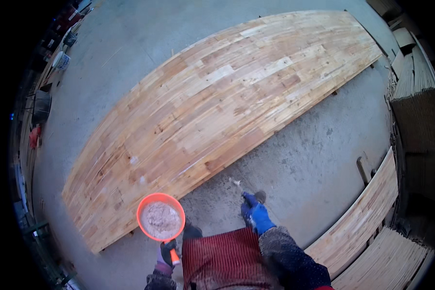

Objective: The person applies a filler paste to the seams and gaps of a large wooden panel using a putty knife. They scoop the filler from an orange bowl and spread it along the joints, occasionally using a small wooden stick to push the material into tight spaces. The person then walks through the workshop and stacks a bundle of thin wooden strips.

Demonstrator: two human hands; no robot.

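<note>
My left hand [167, 253], in a dark and purple glove, is closed round the handle of an orange pan [139, 223]. Thick pinkish-grey paste [160, 220] fills much of the pan, which is held beside the near edge of a large wooden panel [217, 111]. My right hand [257, 215], in a blue glove, is closed on what looks like a putty knife [235, 182]. Its pale end points away from me over the grey floor, apart from the panel; the grip is mostly hidden by my fingers. Pale patches mark the panel's surface.
The panel rests slightly off the concrete floor [319, 150] on supports. At right lie a long wooden board [360, 212] and stacks of thin boards [415, 96]. Buckets [61, 61] and other items line the left side. A red ribbed cloth [222, 258] covers my lap.
</note>
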